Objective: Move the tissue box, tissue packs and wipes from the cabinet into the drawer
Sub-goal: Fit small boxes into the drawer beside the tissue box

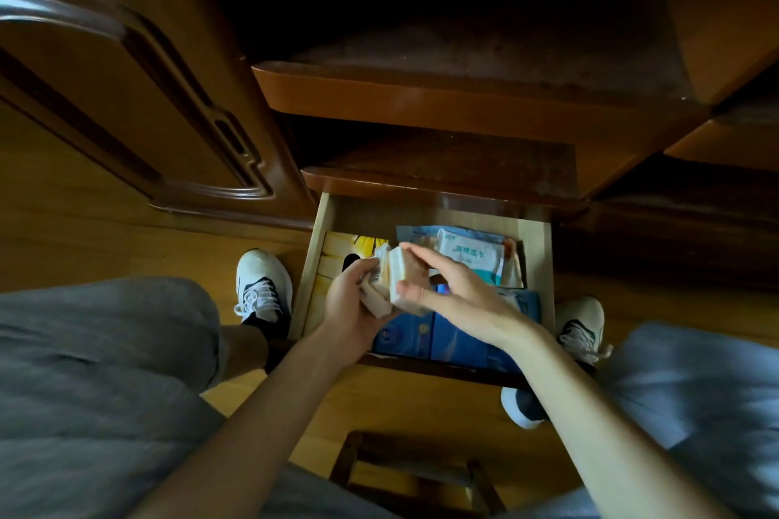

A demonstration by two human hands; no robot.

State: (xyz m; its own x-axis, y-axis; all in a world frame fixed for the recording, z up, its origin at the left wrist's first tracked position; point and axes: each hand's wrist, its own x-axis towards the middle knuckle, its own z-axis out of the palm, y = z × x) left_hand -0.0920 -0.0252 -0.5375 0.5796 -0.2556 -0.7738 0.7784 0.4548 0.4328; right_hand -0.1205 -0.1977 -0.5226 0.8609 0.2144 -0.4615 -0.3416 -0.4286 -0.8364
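Observation:
The light wooden drawer stands pulled out below the cabinet shelves. Inside it lie a blue tissue box at the front, a white and blue wipes pack at the back right, and a yellow box at the left. Over the drawer's middle, my left hand grips small pale tissue packs from below. My right hand pinches another tissue pack from above, right beside the left one.
The open cabinet door swings out at the left. Dark shelves sit above the drawer. My feet in white shoes flank the drawer on the wooden floor. A low wooden stool stands under me.

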